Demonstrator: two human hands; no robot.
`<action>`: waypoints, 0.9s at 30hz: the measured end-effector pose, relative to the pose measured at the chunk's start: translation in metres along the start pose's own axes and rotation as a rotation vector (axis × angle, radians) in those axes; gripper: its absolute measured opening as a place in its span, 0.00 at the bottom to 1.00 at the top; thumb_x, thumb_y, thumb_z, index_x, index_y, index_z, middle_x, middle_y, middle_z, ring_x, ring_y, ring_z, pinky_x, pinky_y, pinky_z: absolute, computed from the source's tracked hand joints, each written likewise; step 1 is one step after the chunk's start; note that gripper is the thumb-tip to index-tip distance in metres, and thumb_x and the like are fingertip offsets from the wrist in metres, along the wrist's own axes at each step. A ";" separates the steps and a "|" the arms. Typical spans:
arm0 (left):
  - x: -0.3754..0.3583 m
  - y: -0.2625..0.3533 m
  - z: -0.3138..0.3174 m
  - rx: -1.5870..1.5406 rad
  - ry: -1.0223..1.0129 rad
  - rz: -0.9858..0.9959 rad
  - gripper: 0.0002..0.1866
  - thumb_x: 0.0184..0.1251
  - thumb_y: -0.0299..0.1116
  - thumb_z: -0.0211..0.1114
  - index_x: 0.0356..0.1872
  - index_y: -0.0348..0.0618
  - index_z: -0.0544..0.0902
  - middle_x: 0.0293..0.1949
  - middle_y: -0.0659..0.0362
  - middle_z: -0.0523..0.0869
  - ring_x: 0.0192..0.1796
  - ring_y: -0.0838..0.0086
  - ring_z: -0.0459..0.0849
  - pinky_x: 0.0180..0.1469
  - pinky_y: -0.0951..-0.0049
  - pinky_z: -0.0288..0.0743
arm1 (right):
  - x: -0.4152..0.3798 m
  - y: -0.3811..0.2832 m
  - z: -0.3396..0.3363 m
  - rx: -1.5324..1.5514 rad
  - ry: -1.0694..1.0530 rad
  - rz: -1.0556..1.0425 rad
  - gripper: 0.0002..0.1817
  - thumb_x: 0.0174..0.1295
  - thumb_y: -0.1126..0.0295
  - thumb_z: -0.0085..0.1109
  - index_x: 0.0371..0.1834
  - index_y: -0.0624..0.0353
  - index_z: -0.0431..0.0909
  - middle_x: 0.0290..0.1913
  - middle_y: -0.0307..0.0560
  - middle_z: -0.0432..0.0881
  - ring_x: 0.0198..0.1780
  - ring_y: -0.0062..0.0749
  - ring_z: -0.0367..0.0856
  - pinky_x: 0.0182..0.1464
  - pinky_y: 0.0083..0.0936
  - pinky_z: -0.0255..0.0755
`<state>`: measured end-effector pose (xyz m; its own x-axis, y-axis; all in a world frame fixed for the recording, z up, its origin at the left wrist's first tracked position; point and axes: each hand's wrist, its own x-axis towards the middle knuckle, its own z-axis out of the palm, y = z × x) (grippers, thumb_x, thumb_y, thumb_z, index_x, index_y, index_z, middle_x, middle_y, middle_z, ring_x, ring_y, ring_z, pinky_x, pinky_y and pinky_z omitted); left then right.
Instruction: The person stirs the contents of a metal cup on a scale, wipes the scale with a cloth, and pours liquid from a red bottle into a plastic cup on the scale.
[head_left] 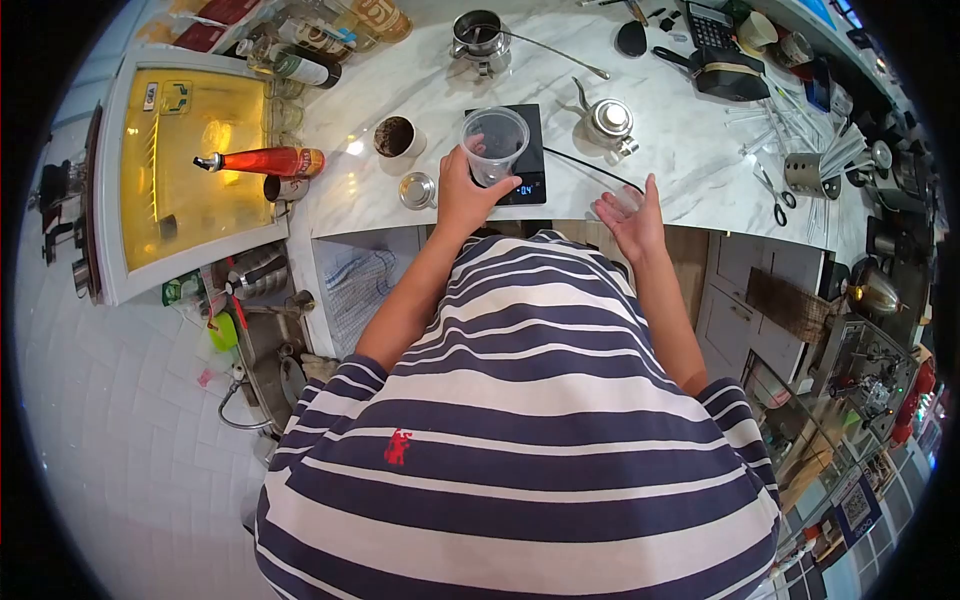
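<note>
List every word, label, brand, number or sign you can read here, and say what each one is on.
"0.4": lit display of the black scale, perhaps with a minus sign before it.
Too small or blurred to read: the labels on the red bottle and dark bottle, the stickers on the yellow panel, the calculator keys, and the sign with a QR-style code.

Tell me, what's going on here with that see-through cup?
The person's left hand holds the clear plastic cup at the black scale; whether they touch isn't clear. The right hand is open and empty, near the counter's front edge. A small metal kettle stands right of the scale.
</note>
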<state>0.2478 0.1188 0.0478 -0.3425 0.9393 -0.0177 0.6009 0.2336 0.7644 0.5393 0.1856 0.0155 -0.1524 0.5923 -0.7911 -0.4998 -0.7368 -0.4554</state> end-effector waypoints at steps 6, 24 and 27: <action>0.002 -0.003 0.003 -0.033 -0.005 0.003 0.49 0.50 0.46 0.89 0.73 0.41 0.75 0.64 0.46 0.83 0.67 0.59 0.83 0.67 0.58 0.77 | 0.011 -0.005 -0.004 -0.182 0.026 -0.002 0.54 0.76 0.29 0.47 0.80 0.75 0.58 0.67 0.79 0.73 0.62 0.59 0.81 0.67 0.44 0.79; 0.010 0.002 0.012 -0.124 -0.034 -0.018 0.49 0.52 0.39 0.89 0.75 0.38 0.73 0.66 0.42 0.83 0.69 0.60 0.83 0.71 0.60 0.76 | -0.027 -0.043 -0.002 -0.427 0.057 -0.625 0.37 0.73 0.53 0.67 0.79 0.57 0.65 0.68 0.51 0.76 0.63 0.36 0.75 0.66 0.34 0.70; 0.010 0.006 0.011 -0.092 -0.053 -0.027 0.48 0.52 0.38 0.88 0.75 0.38 0.73 0.66 0.42 0.83 0.68 0.60 0.84 0.71 0.61 0.77 | -0.028 -0.047 -0.002 -0.584 0.082 -0.780 0.41 0.69 0.58 0.72 0.81 0.59 0.63 0.68 0.52 0.75 0.66 0.34 0.73 0.68 0.33 0.69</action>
<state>0.2560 0.1325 0.0448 -0.3170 0.9457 -0.0713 0.5227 0.2369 0.8189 0.5685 0.2029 0.0580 0.1125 0.9737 -0.1982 0.0686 -0.2066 -0.9760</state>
